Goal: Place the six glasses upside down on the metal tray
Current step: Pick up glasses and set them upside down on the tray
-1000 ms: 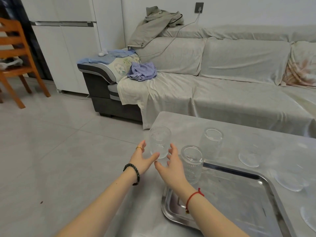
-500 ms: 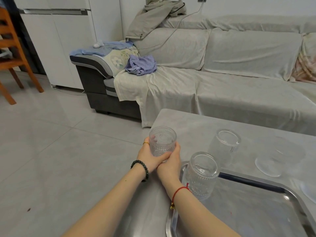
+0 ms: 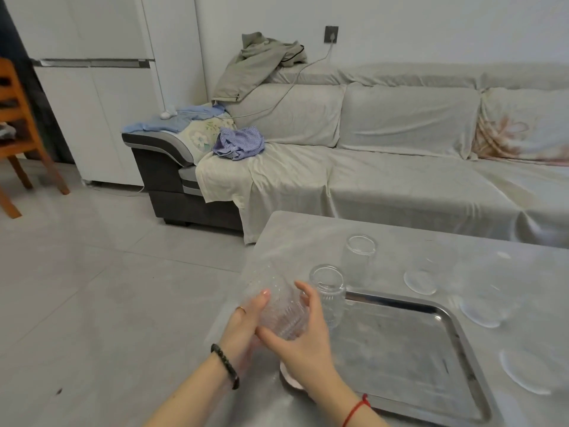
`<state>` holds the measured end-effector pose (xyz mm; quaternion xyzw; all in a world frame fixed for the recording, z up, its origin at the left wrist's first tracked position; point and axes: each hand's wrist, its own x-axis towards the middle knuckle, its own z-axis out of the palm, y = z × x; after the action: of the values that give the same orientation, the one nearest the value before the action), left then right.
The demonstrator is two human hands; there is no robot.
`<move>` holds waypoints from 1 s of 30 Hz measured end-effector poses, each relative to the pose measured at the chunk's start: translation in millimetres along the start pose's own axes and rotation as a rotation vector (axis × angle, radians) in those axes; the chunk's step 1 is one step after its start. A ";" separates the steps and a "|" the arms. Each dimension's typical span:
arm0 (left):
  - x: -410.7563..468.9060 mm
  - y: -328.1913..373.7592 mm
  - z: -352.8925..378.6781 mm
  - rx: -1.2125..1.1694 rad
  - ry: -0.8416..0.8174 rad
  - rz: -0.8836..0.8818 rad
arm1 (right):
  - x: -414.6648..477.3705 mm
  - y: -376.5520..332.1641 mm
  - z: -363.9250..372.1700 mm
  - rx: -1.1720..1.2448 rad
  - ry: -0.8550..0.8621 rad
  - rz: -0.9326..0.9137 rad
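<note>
A grey table (image 3: 308,238) fills the lower right, and a metal tray (image 3: 409,359) lies on it near the front edge. Both hands are closed around one ribbed glass (image 3: 284,312), blurred and tilted, held in the air just off the tray's near left corner: the left hand (image 3: 246,322) wraps it from the left, the right hand (image 3: 303,337) from the right with fingers spread over its side. The left wrist wears a dark bead bracelet (image 3: 226,366), the right a red string (image 3: 355,409).

A second glass (image 3: 328,295) stands on the tray's far left corner, base up as far as one can tell. A third glass (image 3: 358,261) stands on the table just beyond that corner. To the right of the tray, faint clear glasses (image 3: 420,280) sit on the tabletop; they are hard to make out against the grey and their count cannot be told.

Beyond the table from the tray runs a long sofa (image 3: 400,180) under a pale cover, with a striped blue cloth (image 3: 240,143) on its seat and a jacket (image 3: 258,63) over its back. A cable (image 3: 295,78) runs from a wall socket (image 3: 331,34) down to the sofa. Left of the sofa stand a white fridge (image 3: 101,87) and a wooden chair (image 3: 21,131) on a floor (image 3: 92,288) of pale grey tiles.
</note>
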<state>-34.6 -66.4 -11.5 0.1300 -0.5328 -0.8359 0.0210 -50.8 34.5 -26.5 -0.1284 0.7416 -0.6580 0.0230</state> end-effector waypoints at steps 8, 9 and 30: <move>-29.4 -29.2 62.0 -0.009 -0.113 -0.475 | -35.4 -17.7 -93.6 -0.056 0.139 0.005; -27.7 -31.5 67.6 0.107 -0.115 -0.499 | -35.8 -17.2 -103.8 -0.068 0.159 0.012; 13.4 -67.3 130.0 0.599 -0.085 -0.017 | 34.0 21.2 -152.8 -0.425 0.084 0.030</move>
<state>-71.8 75.4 -22.6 0.0997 -0.7550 -0.6464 -0.0478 -118.1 177.4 -22.4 -0.0915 0.8659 -0.4911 -0.0258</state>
